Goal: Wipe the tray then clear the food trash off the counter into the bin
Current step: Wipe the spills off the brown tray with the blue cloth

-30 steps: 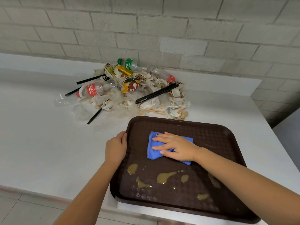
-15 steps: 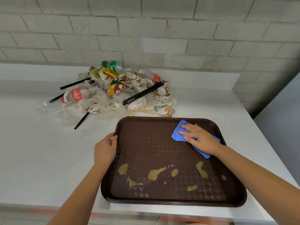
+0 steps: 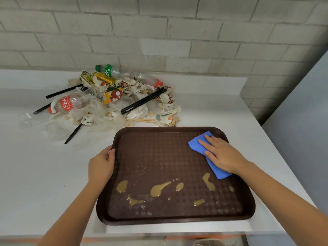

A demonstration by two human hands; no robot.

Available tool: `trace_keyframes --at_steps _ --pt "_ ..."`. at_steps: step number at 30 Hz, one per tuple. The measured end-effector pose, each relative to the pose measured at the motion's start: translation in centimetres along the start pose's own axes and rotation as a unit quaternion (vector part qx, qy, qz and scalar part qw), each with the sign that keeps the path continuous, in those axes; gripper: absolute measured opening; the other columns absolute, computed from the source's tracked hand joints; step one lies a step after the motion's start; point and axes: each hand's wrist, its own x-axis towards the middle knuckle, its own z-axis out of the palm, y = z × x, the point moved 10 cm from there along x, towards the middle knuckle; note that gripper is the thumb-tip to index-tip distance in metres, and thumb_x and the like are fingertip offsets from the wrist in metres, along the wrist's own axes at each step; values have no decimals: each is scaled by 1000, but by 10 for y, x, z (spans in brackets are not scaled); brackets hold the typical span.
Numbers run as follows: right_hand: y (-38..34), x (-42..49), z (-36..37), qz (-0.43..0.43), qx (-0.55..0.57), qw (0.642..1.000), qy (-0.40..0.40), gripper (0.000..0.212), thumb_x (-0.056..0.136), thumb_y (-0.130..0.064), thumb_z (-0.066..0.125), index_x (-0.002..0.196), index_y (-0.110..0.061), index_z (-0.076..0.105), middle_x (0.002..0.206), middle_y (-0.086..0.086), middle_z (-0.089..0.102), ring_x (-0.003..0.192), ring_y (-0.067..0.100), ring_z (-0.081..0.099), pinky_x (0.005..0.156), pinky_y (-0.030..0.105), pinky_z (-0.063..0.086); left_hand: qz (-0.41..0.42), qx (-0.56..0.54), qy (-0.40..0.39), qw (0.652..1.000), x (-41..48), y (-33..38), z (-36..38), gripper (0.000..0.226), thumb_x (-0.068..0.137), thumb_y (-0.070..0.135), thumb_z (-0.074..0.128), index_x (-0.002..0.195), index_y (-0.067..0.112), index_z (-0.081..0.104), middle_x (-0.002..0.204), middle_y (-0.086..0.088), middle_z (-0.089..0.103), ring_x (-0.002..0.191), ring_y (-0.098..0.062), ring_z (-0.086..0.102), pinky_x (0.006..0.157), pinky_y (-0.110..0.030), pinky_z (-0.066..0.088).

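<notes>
The right hand (image 3: 225,157) presses a blue cloth (image 3: 198,145) flat, fingers straight, on the brown tray's (image 3: 159,157) far right corner (yellowish spills lie nearer). The left hand (image 3: 101,166) grips the tray's left rim; trash (image 3: 113,96) is piled on the counter (image 3: 35,166) behind.

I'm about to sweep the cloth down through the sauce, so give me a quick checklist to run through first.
1. Tray steadied: ok. The left hand grips the left rim of the dark brown plastic tray.
2. Cloth under control: ok. The right hand lies flat on the folded blue cloth at the tray's far right corner.
3. Tray wiped: not ok. Yellow-brown sauce puddles dot its near half.
4. Tray fully on the white counter: ok, near the front edge.
5. Trash off the tray: ok. The pile of bottles, wrappers and black cutlery lies behind the far rim.
6. Bin within reach: cannot tell; none clearly in view.
</notes>
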Motion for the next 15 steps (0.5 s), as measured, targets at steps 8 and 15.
trace_keyframes --at_steps 8,15 --pt "-28 21 8 29 47 998 22 55 97 -41 6 150 -28 4 160 3 -1 147 19 -2 116 29 -5 1 -12 1 1000 0 -2 1 36 100 28 38 130 18 57 107 -11 70 99 -31 62 81 -30 43" --pt "-84 49 6 0 39 999 22 51 103 -36 15 152 -25 3 160 6 -2 147 22 -3 118 35 -2 -11 -23 -3 1000 2 -5 4 38 101 28 34 128 20 59 114 -7 68 105 -29 61 86 -31 43"
